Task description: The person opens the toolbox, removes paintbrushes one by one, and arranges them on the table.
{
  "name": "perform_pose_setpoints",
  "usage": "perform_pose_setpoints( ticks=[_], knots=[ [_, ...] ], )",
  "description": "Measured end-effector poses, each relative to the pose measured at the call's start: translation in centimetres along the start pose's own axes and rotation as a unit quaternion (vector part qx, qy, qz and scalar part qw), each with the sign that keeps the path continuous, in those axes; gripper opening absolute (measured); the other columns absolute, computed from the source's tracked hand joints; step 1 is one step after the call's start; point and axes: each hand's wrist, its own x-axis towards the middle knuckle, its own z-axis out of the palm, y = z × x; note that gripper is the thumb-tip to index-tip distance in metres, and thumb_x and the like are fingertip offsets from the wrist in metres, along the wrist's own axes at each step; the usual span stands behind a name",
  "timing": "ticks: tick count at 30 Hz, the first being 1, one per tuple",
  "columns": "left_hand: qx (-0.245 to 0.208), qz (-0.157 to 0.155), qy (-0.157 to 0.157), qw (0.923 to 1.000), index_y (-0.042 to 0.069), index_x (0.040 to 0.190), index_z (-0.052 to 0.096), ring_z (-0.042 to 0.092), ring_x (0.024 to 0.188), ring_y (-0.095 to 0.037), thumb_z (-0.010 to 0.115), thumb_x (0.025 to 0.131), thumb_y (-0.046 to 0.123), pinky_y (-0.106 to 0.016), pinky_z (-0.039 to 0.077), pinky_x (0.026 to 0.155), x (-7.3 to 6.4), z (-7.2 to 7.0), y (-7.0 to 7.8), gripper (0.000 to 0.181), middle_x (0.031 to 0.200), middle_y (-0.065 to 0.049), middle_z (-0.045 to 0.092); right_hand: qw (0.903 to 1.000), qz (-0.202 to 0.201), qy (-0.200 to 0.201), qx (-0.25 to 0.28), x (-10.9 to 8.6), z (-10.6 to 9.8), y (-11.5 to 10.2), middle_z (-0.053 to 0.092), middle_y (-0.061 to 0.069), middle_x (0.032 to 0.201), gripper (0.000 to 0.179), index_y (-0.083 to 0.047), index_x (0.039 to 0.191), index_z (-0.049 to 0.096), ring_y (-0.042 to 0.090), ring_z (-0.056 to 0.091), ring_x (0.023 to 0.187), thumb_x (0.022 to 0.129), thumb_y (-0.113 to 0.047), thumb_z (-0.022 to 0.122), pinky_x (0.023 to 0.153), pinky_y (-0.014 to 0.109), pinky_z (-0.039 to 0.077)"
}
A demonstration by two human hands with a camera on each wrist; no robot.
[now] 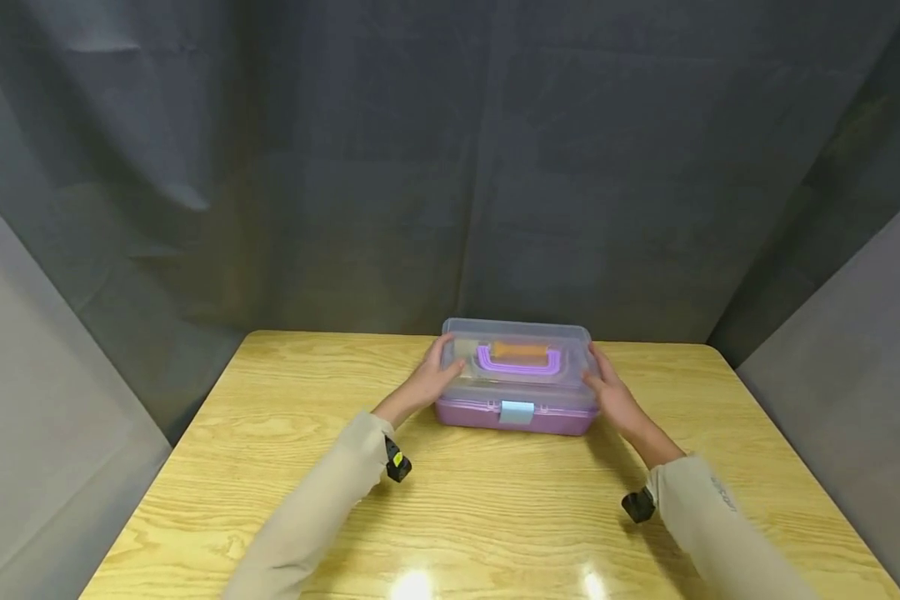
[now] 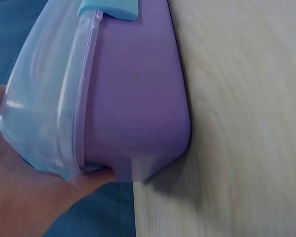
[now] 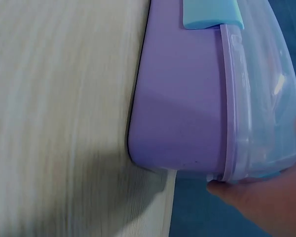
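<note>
A plastic storage box (image 1: 513, 419) with a purple base, a clear lid (image 1: 450, 329) and a light blue latch (image 1: 517, 412) rests on the table near its far edge. A purple handle (image 1: 520, 367) lies folded on the lid, and something orange (image 1: 521, 350) shows there too. My left hand (image 1: 432, 377) grips the left end of the box, its thumb by the lid's rim. At the opposite end, my right hand (image 1: 610, 393) holds the box in a mirrored way. Both wrist views show the latch fastened over the front seam; the fingers behind the lid are partly hidden.
The wood-grain table (image 1: 495, 517) spreads out in front of the box. Dark grey cloth (image 1: 375, 183) hangs right behind the far edge, and pale grey panels (image 1: 52, 400) stand at both sides. Each wrist wears a small black camera (image 1: 398, 461).
</note>
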Motion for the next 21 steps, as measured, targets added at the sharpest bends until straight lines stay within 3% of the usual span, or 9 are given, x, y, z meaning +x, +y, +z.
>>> perform_pose_setpoints(
  ticks=[7,13,21],
  knots=[
    [0.013,0.006,0.006,0.9999,0.011,0.152,0.015,0.014,0.141,-0.031,0.048,0.098,0.029,-0.047,0.016,0.113,-3.7,-1.4,-0.6,0.066,0.156,-0.015,0.013,0.9986,0.008,-0.007,-0.052,-1.9,2.4,-0.9,0.003,0.024,0.155,0.06,-0.007,0.152,0.004,0.044,0.004,0.139,0.103,-0.022,0.035,0.11,0.06,0.009],
    [0.026,-0.019,0.007,0.9995,0.012,0.153,0.007,0.008,0.142,-0.031,0.048,0.098,0.035,-0.048,0.011,0.113,-7.2,-3.1,-0.8,0.073,0.157,-0.014,0.007,0.993,-0.03,0.003,-0.114,-3.4,4.7,-2.0,0.012,0.023,0.154,0.059,-0.004,0.152,0.01,0.041,0.01,0.14,0.103,-0.026,0.036,0.112,0.054,0.01],
    [0.034,-0.011,0.017,0.9992,0.01,0.153,0.008,0.01,0.141,-0.037,0.051,0.097,0.033,-0.054,0.012,0.111,-11.3,-5.3,-1.2,0.074,0.156,-0.018,0.008,0.9881,-0.067,0.009,-0.138,-5.3,7.6,-3.5,0.021,0.028,0.149,0.06,0.0,0.15,0.017,0.044,0.021,0.136,0.102,-0.026,0.041,0.109,0.057,0.019]
  ],
)
